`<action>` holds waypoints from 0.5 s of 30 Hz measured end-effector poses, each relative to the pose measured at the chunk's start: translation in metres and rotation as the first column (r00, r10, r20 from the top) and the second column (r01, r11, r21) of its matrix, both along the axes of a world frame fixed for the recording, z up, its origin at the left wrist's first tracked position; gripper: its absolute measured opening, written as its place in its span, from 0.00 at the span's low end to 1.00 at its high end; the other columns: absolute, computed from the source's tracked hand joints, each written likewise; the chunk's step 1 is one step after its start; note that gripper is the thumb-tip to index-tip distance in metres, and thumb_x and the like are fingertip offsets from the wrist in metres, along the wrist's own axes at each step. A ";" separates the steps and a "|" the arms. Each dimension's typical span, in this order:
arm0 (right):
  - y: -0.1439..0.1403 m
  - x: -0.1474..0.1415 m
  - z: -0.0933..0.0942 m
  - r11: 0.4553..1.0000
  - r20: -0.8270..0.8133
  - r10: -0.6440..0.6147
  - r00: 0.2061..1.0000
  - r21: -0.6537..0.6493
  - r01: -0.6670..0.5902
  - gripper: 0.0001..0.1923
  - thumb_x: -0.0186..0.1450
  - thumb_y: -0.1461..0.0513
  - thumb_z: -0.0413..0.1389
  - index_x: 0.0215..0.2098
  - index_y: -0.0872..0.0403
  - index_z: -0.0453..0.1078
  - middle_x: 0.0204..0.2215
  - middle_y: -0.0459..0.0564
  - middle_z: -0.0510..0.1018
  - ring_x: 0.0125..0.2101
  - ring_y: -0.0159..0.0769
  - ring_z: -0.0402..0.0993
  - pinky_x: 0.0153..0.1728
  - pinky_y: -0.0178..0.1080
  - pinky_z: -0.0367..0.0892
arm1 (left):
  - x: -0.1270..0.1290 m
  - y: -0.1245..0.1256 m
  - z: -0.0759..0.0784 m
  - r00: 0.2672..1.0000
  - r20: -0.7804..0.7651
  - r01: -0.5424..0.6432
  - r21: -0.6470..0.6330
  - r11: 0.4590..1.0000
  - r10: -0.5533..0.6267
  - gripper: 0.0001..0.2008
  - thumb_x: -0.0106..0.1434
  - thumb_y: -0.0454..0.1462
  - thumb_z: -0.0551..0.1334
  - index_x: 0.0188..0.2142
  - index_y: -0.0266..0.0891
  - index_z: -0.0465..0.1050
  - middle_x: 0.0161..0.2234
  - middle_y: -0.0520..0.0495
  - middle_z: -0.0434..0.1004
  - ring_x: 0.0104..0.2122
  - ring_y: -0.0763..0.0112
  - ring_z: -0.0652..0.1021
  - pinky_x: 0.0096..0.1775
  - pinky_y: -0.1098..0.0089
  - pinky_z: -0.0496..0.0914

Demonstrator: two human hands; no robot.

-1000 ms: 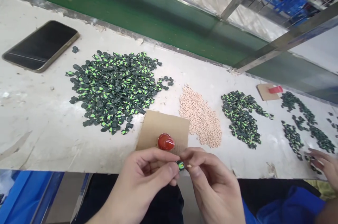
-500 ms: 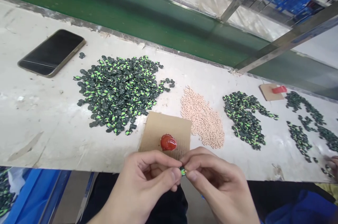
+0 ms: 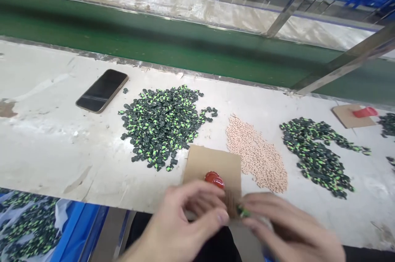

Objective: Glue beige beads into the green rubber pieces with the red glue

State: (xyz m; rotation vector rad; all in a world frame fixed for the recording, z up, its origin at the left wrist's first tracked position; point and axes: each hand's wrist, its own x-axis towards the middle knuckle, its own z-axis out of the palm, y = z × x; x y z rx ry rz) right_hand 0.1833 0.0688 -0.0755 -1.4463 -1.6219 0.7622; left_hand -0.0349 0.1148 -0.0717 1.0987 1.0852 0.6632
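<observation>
Between the thumb and fingers of my right hand [image 3: 286,225] is a small dark-green piece with bright green marks [image 3: 242,211]; motion blurs it. My left hand [image 3: 191,216] is just to its left, thumb and fingertips apart with nothing visible between them. Beyond my left fingers lies a cardboard square [image 3: 216,157] with a glossy red blob [image 3: 214,179] on it. Behind and left of the cardboard spreads a large pile of the same dark-green pieces [image 3: 163,124]. Tiny beige beads [image 3: 257,153] lie in a heap to its right.
A smartphone [image 3: 103,89] lies at the back left. Right of the beads is another green pile [image 3: 317,155], with a second cardboard piece [image 3: 348,117] and red cap-like item [image 3: 365,112] behind. A blue bin [image 3: 72,229] of green pieces stands below the table edge. A metal post [image 3: 345,60] rises at right.
My hands have parted; the small green piece, held between both before, is now in my right hand, which moved right. My left fingers have opened. The camera view has shifted and levelled.
</observation>
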 end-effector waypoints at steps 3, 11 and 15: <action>0.004 0.050 -0.022 0.891 0.349 -0.450 0.822 0.234 0.389 0.06 0.66 0.52 0.64 0.36 0.43 0.81 0.33 0.50 0.88 0.33 0.49 0.86 0.39 0.49 0.80 | -0.018 0.032 -0.016 0.813 -0.530 0.269 0.707 0.654 0.240 0.13 0.71 0.32 0.58 0.45 0.39 0.82 0.40 0.40 0.86 0.38 0.60 0.83 0.41 0.62 0.77; 0.017 0.149 -0.052 0.753 0.587 -0.657 0.474 0.479 0.451 0.10 0.65 0.53 0.62 0.28 0.44 0.80 0.25 0.62 0.84 0.30 0.60 0.83 0.26 0.52 0.71 | -0.030 0.077 -0.030 0.630 -0.716 0.569 0.689 0.448 0.301 0.14 0.69 0.30 0.59 0.33 0.42 0.83 0.34 0.40 0.83 0.35 0.54 0.77 0.36 0.58 0.68; 0.028 0.125 -0.046 0.782 0.573 -0.621 0.535 0.498 0.375 0.11 0.69 0.56 0.58 0.38 0.51 0.81 0.36 0.62 0.87 0.37 0.57 0.83 0.40 0.56 0.75 | -0.031 0.082 -0.028 0.663 -0.694 0.551 0.706 0.445 0.281 0.16 0.69 0.32 0.56 0.30 0.43 0.81 0.34 0.39 0.82 0.34 0.53 0.77 0.35 0.57 0.69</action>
